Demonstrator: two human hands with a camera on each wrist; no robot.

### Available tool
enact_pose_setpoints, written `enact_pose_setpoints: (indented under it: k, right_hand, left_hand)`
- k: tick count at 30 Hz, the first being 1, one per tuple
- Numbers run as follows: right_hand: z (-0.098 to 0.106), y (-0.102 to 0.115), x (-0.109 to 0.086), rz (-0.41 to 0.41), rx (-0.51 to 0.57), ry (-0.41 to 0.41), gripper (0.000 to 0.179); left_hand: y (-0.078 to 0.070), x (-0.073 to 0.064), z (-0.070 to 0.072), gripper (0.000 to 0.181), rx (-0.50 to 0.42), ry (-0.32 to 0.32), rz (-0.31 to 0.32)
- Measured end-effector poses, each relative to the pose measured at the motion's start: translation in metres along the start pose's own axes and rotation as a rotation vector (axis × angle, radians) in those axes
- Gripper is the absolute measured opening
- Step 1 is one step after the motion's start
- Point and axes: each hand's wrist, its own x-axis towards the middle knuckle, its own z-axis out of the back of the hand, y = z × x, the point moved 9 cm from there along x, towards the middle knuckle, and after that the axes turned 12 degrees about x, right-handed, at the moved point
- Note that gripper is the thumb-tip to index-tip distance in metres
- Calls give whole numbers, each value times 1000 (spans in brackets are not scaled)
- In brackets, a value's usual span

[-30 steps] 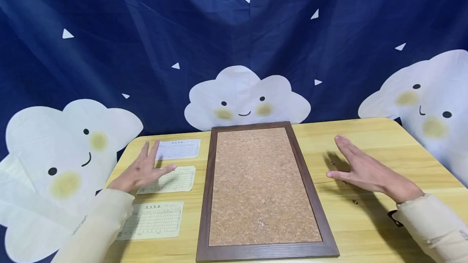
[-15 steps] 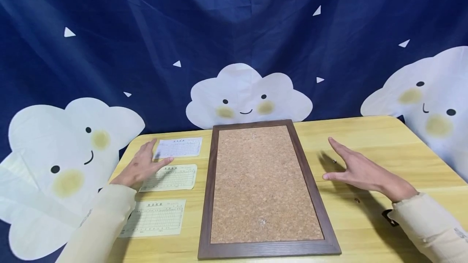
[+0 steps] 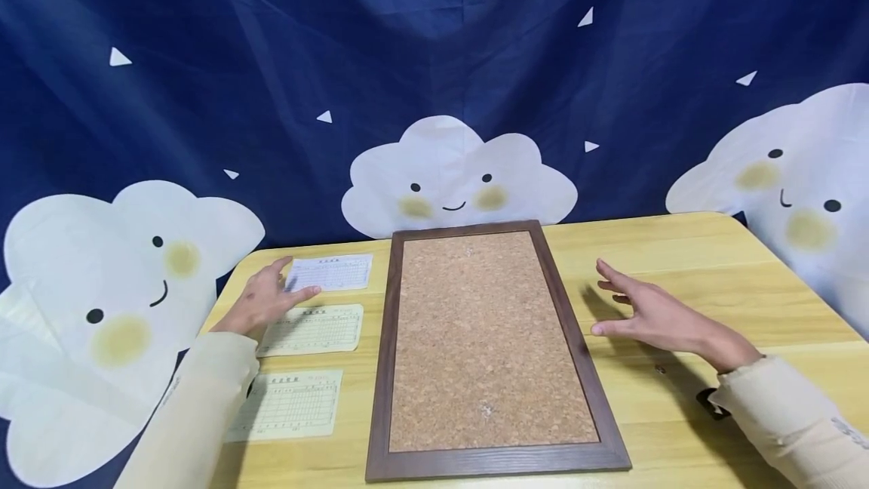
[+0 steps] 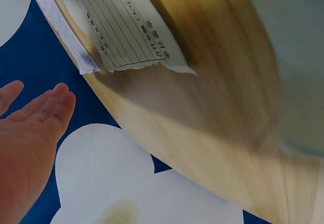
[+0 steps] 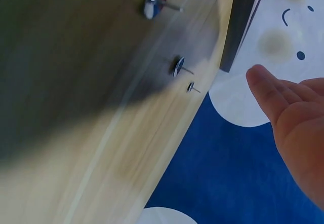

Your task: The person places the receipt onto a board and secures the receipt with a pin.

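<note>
Wooden table, cork board central. Left hand flat on slip near left edge; right hand spread, empty, above pushpins. Risk: pricked fingers.

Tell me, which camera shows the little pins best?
The right wrist view: three pins lie big and shiny on the table. The head view shows one as a tiny speck. The left wrist view shows none.

White slip: printed form, flat on the table's far left, its near-left corner under the left hand's fingertips.
Cream slip: lined form with a torn edge, flat, just nearer than the white one.
Pushpins: 3 metal pins lying on their sides on the wood, near the right hand.
</note>
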Motion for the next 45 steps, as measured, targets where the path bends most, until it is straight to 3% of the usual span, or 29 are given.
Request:
enact_pose_setpoints:
  k: [7, 19, 24, 29, 34, 45]
  right_hand:
    - [-6, 0, 1, 17, 61, 23, 97]
    - [-15, 0, 5, 19, 115, 35, 91]
    - [-20, -1, 5, 25, 153, 62, 87]
    - [-25, -2, 5, 31, 267, 114, 86]
    - [-33, -1, 6, 23, 366, 185, 84]
    - [-40, -5, 8, -2, 360, 202, 79]
  left_hand:
    - [8, 0, 1, 107, -89, -5, 45]
    - [16, 8, -1, 89, -107, 3, 17]
    - [22, 11, -6, 86, -159, 19, 64]
    - [30, 15, -14, 82, -214, 42, 122]
    - [32, 17, -16, 78, -223, 37, 133]
    - [37, 21, -15, 61, -160, -41, 170]
